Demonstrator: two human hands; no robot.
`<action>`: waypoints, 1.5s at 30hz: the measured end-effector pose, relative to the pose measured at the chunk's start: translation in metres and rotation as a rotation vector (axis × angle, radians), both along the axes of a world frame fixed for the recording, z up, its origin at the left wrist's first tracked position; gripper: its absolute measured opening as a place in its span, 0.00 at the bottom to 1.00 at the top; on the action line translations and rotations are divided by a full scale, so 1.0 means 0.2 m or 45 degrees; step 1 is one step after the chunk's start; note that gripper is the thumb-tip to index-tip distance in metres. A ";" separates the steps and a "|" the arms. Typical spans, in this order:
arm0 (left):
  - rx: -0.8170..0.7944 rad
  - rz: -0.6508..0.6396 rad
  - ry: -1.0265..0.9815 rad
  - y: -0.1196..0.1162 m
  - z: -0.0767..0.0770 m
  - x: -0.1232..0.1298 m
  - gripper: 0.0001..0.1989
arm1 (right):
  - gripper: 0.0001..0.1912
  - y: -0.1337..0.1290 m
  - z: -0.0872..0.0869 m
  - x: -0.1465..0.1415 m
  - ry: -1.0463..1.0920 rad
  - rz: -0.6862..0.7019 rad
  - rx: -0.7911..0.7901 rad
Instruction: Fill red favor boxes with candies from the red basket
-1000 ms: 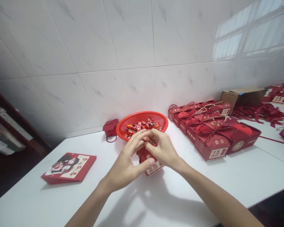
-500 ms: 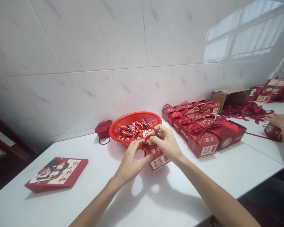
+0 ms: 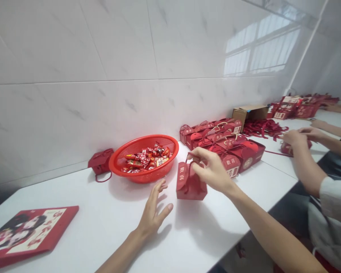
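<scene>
My right hand (image 3: 211, 168) pinches the cord handle of a small red box (image 3: 191, 186), which hangs or stands tilted just over the white table. Left of that box is my left hand (image 3: 154, 212), fingers spread and holding nothing. Behind my left hand, a red mesh basket (image 3: 122, 175) contains wrapped candies (image 3: 144, 159). Rows of red boxes with cord handles (image 3: 248, 153) stand right of the basket, just beyond my right hand.
One small red box (image 3: 100, 161) sits left of the basket. A flat red package (image 3: 31, 233) lies front left. A cardboard box (image 3: 250, 113) and red ribbons (image 3: 263, 128) are at back right. Another person's hands (image 3: 295, 136) work at the right edge of the table (image 3: 282, 170).
My left hand has let go of the small box and opened. My right hand has carried the box rightward, turning it. The view has swung right, showing more of the other people.
</scene>
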State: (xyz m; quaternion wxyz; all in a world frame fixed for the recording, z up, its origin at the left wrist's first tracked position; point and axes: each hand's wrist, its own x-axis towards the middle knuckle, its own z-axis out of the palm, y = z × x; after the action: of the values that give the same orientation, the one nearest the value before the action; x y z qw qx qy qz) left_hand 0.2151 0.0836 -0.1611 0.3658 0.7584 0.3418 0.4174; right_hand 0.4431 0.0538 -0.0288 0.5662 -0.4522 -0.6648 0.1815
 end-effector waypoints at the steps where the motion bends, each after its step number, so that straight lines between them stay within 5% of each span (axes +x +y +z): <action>1: 0.009 0.005 0.035 0.00 0.00 -0.01 0.29 | 0.07 -0.04 0.02 0.05 0.058 -0.046 0.045; 9: 0.185 -0.093 0.309 0.01 0.03 0.01 0.15 | 0.06 -0.37 0.10 0.64 0.341 -0.802 0.449; 15: 0.280 -0.130 0.355 0.01 0.04 0.01 0.11 | 0.09 -0.32 -0.12 1.11 0.308 -0.879 0.207; 20: 0.311 -0.146 0.408 0.01 0.04 0.01 0.11 | 0.09 -0.19 -0.29 1.31 0.326 -1.092 0.134; 30: 0.340 -0.162 0.473 0.01 0.04 0.01 0.12 | 0.02 0.01 -0.32 1.35 0.275 -1.332 0.134; 40: 0.355 -0.153 0.502 -0.01 0.05 0.01 0.10 | 0.12 -0.06 -0.25 1.19 0.099 -1.482 0.129; 45: 0.355 -0.143 0.485 -0.03 0.06 0.02 0.11 | 0.10 -0.08 -0.18 0.90 0.000 -1.183 0.396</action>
State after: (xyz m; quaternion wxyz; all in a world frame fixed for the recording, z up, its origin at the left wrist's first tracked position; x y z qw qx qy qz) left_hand 0.2182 0.0777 -0.1490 0.2089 0.8844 0.3011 0.2891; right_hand 0.6229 0.0371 -0.0648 0.6481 -0.6111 -0.4120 -0.1920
